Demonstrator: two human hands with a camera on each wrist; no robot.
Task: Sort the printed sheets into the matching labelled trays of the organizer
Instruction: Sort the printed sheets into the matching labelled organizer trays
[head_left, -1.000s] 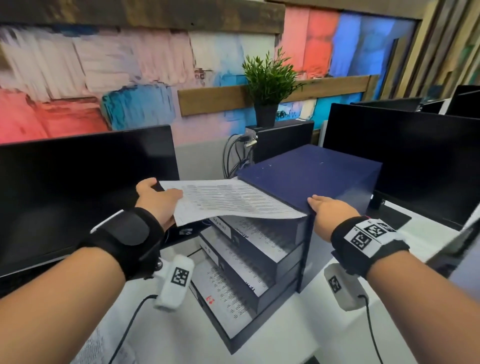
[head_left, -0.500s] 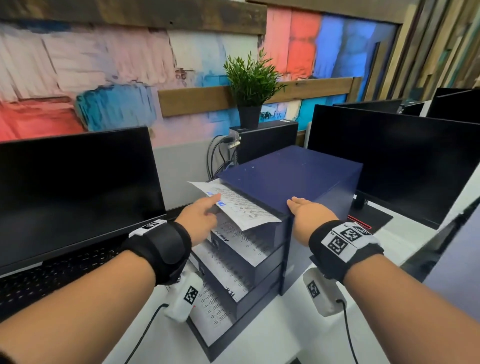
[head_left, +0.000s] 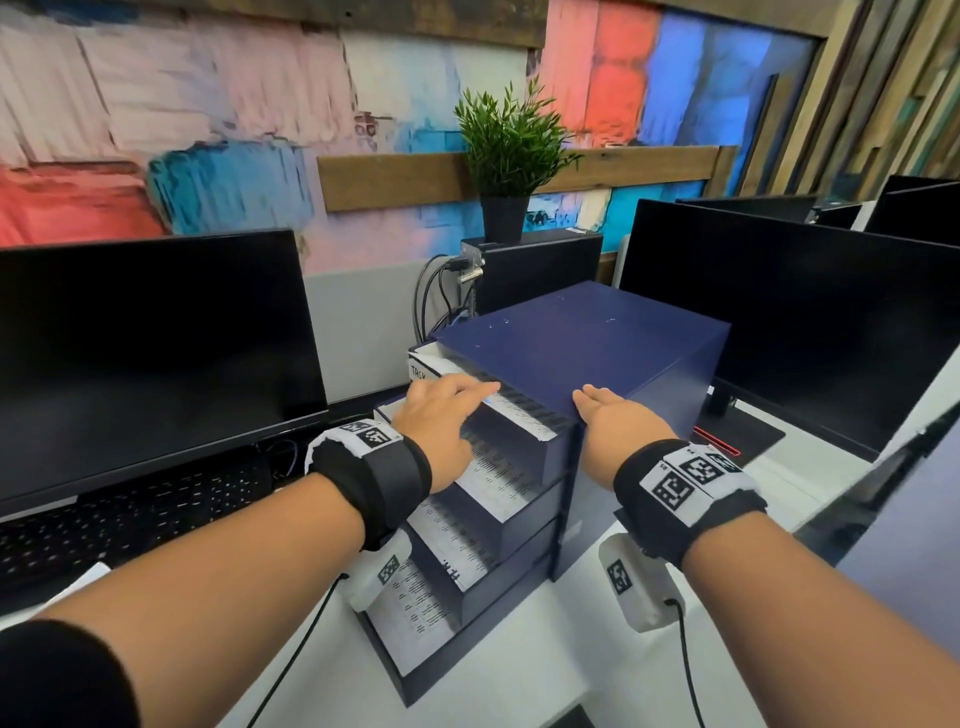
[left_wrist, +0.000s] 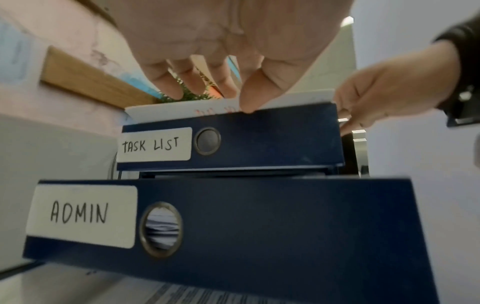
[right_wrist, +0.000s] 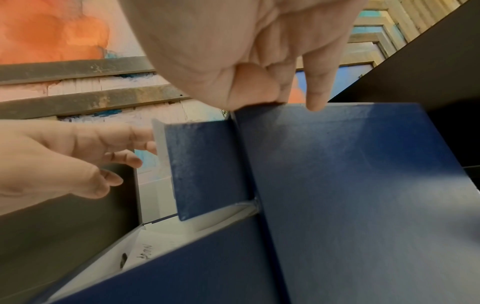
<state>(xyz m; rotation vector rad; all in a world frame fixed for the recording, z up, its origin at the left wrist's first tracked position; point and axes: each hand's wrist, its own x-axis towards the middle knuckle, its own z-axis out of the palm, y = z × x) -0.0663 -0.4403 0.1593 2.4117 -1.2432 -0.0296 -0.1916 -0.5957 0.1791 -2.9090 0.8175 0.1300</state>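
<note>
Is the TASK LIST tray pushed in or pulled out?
Pulled out part way: the TASK LIST tray juts from the organizer, sheets showing under the left hand.

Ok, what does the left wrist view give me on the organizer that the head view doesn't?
Only the left wrist view shows the tray fronts square on: the TASK LIST label on the top tray and the ADMIN label on the tray below, each beside a round finger hole.

Only the head view shows the whole organizer, its stepped lower trays with printed sheets lying in them, and the monitors on both sides.

Both show the left hand on the paper in the top tray and the right hand at the organizer's corner.
</note>
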